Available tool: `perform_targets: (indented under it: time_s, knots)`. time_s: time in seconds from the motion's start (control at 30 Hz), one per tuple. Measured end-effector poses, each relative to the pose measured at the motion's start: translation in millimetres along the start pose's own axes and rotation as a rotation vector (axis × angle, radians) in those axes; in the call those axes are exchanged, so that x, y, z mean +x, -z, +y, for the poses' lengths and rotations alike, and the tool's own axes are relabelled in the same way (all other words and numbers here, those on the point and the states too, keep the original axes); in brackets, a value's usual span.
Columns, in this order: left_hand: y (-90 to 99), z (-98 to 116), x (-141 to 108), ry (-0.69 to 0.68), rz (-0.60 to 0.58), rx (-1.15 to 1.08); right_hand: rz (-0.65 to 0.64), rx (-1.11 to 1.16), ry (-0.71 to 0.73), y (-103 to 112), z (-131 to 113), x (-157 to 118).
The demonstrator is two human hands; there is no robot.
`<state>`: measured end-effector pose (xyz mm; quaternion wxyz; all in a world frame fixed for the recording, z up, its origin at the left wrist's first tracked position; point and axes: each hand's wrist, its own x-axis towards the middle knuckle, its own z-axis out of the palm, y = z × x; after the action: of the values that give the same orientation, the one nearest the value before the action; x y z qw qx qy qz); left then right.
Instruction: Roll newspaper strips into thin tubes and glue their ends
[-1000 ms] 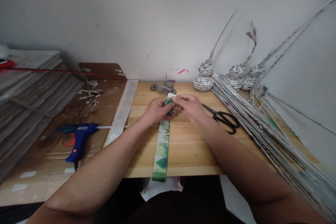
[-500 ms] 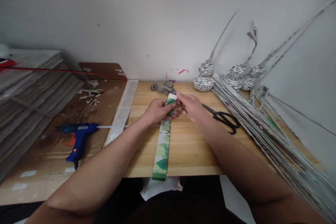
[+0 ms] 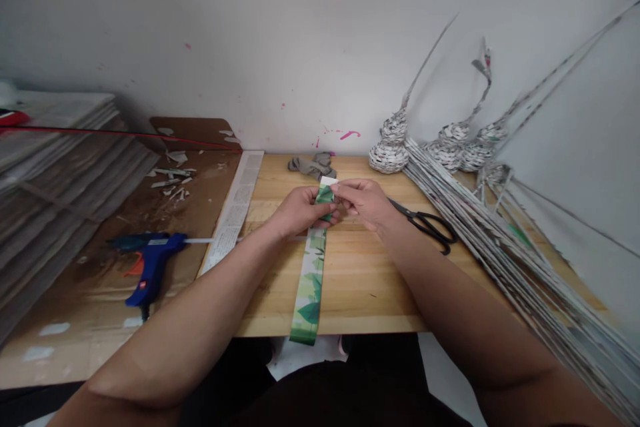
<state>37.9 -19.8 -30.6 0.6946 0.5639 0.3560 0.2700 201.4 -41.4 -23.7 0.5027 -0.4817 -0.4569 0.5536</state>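
Observation:
A long green and white printed paper strip [image 3: 311, 287] runs from my hands down over the table's front edge. My left hand [image 3: 303, 211] is closed on its upper part, thumb on top and fingers beneath. My right hand [image 3: 361, 200] pinches the strip's right edge near its white top end. Just behind the strip lies a crumpled grey cloth [image 3: 314, 165]. Black-handled scissors [image 3: 430, 223] rest to the right of my right hand, partly hidden by my wrist.
On cardboard [image 3: 107, 300] at the left lie a blue glue gun [image 3: 159, 265] and paper scraps. Stacked paper [image 3: 60, 173] stands farther left. A printed strip [image 3: 234, 210] lies beside it. Woven gourd shapes [image 3: 389, 147] and long paper sticks [image 3: 480, 240] occupy the right side.
My right thumb and fingers have shifted slightly down from the strip's top corner onto its right edge. My left hand keeps its hold almost unmoved.

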Motion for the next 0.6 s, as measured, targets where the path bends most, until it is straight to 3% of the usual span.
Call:
perform_targets:
  time_s: [0.3, 0.47, 0.6]
  knots:
    - [0.1, -1.5, 0.0, -0.047, -0.014, 0.083, 0.013, 0.039, -0.033, -1.0, 2.2, 0.2]
    - [0.1, -2.2, 0.5, -0.022, 0.08, 0.089, -0.02, 0.012, -0.02, 0.3, -1.7, -0.4]
    - [-0.5, 0.0, -0.3, 0.018, 0.124, 0.101, 0.025, 0.007, 0.01, 2.4, -5.1, -0.5]
